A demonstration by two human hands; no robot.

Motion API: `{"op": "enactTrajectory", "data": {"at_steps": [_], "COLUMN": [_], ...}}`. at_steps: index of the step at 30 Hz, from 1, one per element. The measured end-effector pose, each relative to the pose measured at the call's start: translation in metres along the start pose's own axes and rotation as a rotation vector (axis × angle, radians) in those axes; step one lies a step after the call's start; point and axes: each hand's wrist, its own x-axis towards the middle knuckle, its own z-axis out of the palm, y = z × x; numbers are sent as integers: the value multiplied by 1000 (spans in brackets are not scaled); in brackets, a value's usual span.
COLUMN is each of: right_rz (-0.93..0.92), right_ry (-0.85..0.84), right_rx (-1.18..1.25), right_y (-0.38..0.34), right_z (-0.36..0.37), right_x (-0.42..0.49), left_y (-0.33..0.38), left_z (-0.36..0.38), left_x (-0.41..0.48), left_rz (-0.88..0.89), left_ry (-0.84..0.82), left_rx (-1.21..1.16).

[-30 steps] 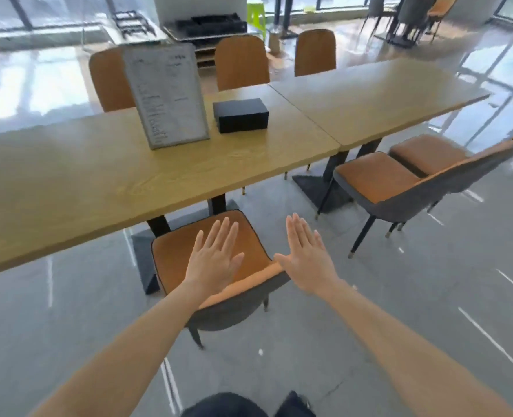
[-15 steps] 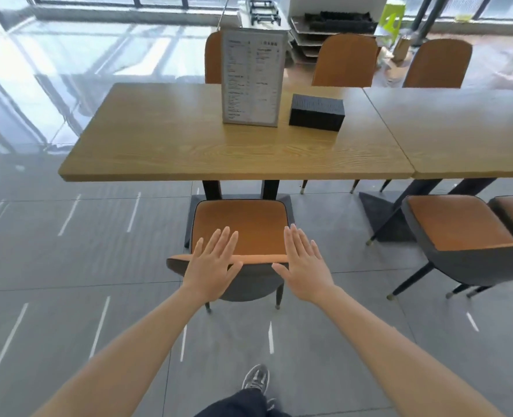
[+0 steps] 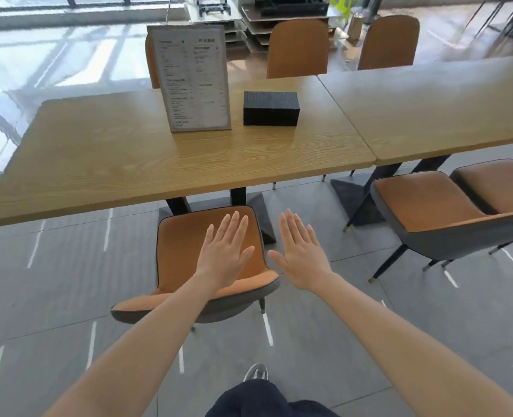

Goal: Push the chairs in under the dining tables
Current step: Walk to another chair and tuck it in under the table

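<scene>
An orange-seated chair (image 3: 183, 245) with a grey shell stands in front of me, its seat front just under the near edge of the wooden dining table (image 3: 113, 164). Its backrest top faces me. My left hand (image 3: 226, 251) is flat and open over the backrest, fingers spread. Just right of the chair, my right hand (image 3: 301, 254) is held open above the floor, holding nothing. I cannot tell whether either palm touches the chair. To the right, two more orange chairs (image 3: 429, 206) stand pulled out from a second table (image 3: 444, 106).
A menu stand (image 3: 193, 79) and a black box (image 3: 271, 108) sit on the near table. Three orange chairs (image 3: 298, 49) are pushed in along the far side. Black table bases (image 3: 261, 218) stand on the grey tiled floor. My shoe (image 3: 256, 373) shows below.
My view has swung so that I face the table squarely and closer. Both open hands stay raised near the chair's backrest, and the chair now sits left of my right hand.
</scene>
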Motion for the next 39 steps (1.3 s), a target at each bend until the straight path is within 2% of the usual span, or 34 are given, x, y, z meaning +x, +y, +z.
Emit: {"op": "enactTrajectory", "data": {"at_steps": [9, 23, 32, 39], "right_rz": [250, 547, 589, 590], "right_ry": [148, 238, 189, 108], "right_rx": [113, 66, 54, 51], "right_y": [156, 470, 609, 707], "right_z": [-34, -100, -123, -149], "right_x": [-36, -164, -160, -139], "left_y": [152, 495, 626, 691], "left_z": [4, 48, 61, 78], "left_x": [87, 177, 260, 319], "left_rz": [276, 478, 511, 568], "left_ry": [-48, -63, -77, -171], "left_rx": [-6, 17, 10, 95]}}
